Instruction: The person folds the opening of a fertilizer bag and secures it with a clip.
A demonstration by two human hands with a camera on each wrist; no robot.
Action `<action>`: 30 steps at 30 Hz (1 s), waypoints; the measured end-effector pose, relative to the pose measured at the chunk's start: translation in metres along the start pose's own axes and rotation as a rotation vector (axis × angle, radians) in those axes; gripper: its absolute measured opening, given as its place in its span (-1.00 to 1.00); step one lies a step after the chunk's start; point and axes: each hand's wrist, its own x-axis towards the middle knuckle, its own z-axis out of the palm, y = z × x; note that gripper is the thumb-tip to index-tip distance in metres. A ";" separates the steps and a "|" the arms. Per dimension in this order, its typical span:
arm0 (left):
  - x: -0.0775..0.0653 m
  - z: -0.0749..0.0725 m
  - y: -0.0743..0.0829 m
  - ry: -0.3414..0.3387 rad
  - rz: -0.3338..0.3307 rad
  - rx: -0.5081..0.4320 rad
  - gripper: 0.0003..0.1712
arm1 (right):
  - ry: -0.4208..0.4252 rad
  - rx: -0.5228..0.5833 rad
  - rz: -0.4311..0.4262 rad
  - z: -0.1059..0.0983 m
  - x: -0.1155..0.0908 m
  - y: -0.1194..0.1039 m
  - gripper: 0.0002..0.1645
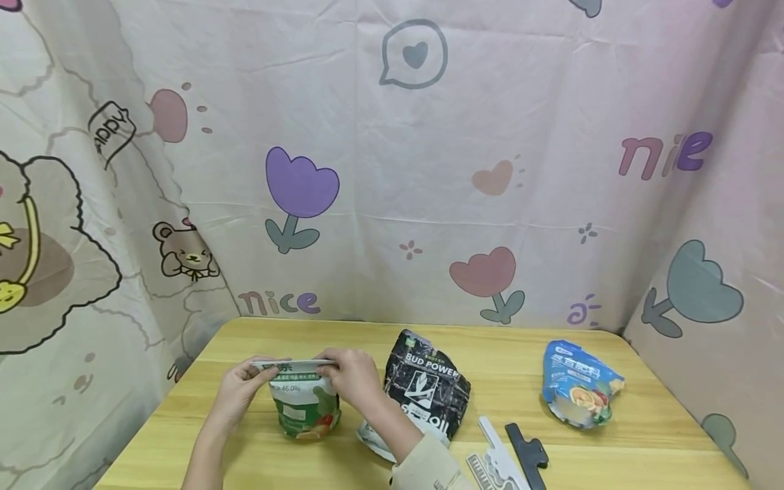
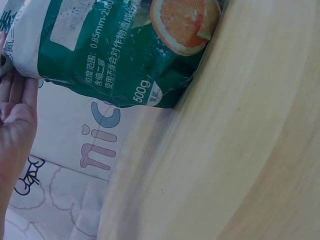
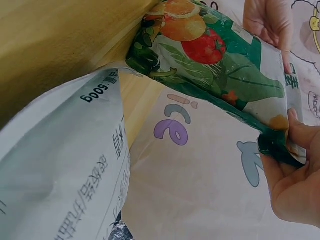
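Observation:
A green and white bag (image 1: 303, 408) printed with fruit and vegetables stands on the wooden table, its top edge folded over. My left hand (image 1: 237, 386) pinches the left end of that fold, thumb in front. At the other end, my right hand (image 1: 354, 376) pinches the fold between thumb and fingers. In the left wrist view, the bag (image 2: 120, 55) shows a 500g mark, and the left hand (image 2: 17, 115) has its fingers behind the top. The right wrist view has the right hand (image 3: 295, 175) gripping a dark green corner of the bag (image 3: 215, 65).
A black soil bag (image 1: 422, 388) stands beside the right forearm. To its right lie a white bag clip (image 1: 499, 449), a black bag clip (image 1: 525, 452) and a grey ridged piece (image 1: 480, 473). Farther right, a blue bag (image 1: 576, 384) sits on the table (image 1: 490, 354). Printed curtains hang behind.

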 end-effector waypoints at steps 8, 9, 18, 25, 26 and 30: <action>0.001 0.002 0.002 0.022 -0.019 -0.041 -0.82 | -0.011 0.059 0.031 0.000 0.000 0.000 -0.88; 0.001 0.003 0.002 0.024 -0.027 -0.041 -0.81 | -0.012 0.062 0.038 -0.001 0.000 0.000 -0.88; 0.003 0.008 0.007 0.069 -0.068 -0.003 -0.88 | -0.051 0.119 0.091 -0.011 0.002 -0.006 -0.85; 0.003 0.007 0.008 0.093 -0.085 0.005 -0.86 | -0.062 0.114 0.043 -0.039 -0.002 -0.010 -0.81; 0.003 0.006 0.007 0.097 -0.087 0.005 -0.86 | -0.060 0.108 0.036 -0.045 -0.003 -0.010 -0.80; 0.001 0.006 0.007 0.096 -0.085 -0.008 -0.83 | -0.050 0.095 0.004 -0.073 -0.012 -0.008 -0.79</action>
